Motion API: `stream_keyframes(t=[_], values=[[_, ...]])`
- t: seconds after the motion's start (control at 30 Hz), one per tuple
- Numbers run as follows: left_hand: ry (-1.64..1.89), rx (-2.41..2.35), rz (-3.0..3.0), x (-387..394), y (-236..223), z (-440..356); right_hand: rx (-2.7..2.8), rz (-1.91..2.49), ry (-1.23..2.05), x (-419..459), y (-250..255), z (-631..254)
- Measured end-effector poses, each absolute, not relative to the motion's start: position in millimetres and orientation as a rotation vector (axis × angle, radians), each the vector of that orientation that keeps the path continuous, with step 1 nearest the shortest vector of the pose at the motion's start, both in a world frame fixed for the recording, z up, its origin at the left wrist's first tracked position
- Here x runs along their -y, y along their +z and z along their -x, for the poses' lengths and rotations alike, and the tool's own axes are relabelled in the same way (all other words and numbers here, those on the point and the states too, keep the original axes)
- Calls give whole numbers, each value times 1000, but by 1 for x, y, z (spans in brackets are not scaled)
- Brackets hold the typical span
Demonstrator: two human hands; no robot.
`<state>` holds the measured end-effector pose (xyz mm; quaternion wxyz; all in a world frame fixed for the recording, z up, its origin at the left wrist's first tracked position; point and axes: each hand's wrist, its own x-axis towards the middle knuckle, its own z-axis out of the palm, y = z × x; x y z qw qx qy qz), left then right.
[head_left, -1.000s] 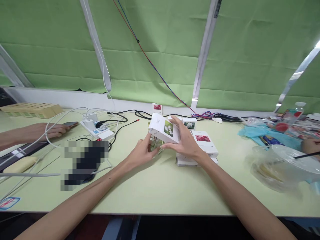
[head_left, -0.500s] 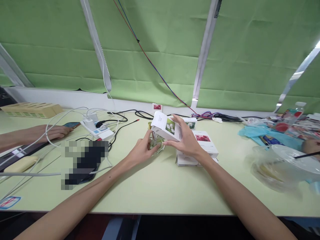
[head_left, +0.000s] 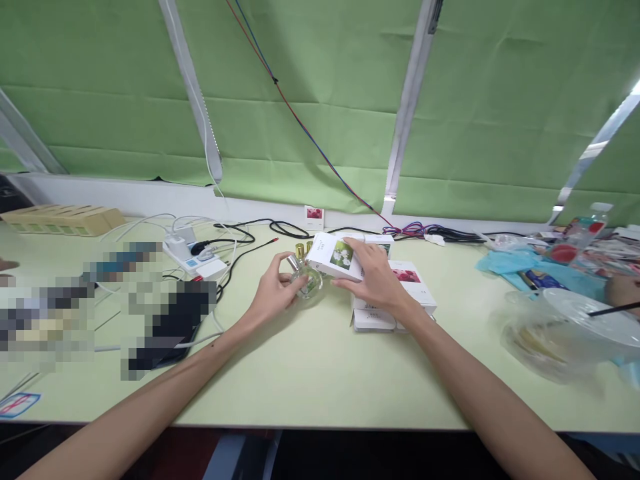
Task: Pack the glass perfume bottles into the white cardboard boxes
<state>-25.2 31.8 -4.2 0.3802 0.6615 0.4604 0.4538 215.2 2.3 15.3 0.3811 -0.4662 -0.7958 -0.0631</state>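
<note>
My left hand [head_left: 273,288] is closed around a round clear glass perfume bottle [head_left: 313,285] with a silver cap, tilted to the left. In my right hand [head_left: 379,277] is a white box [head_left: 323,252] with a white-flower picture, held slanted just right of the bottle. Gold caps [head_left: 299,250] of other bottles show behind the glass, partly hidden by the box. Beneath and beside my right hand lie more white boxes, one with a pink-flower picture [head_left: 407,275] and one with white flowers [head_left: 384,244] farther back.
A power strip [head_left: 187,257] with tangled cables lies to the left, near a yellow block-like holder [head_left: 65,220]. At the right stand a lidded plastic container [head_left: 565,333], blue plastic [head_left: 500,263] and a bottle [head_left: 597,220]. A small card [head_left: 315,217] leans at the wall.
My left hand has shifted slightly left, bringing the bottle out from under the box. The box has tipped flatter and lower. At far left, another person's hand has drawn back.
</note>
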Motion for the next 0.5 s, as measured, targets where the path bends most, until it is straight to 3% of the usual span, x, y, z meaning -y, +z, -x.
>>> stream_keyframes(t=[0.23, 0.5], values=[[1438, -1112, -1395, -36, 9, 30, 2106, 1229, -139, -1, 17, -217], [1479, -965, -1313, -38, 10, 31, 2161, 1181, -140, 3, 21, -215]])
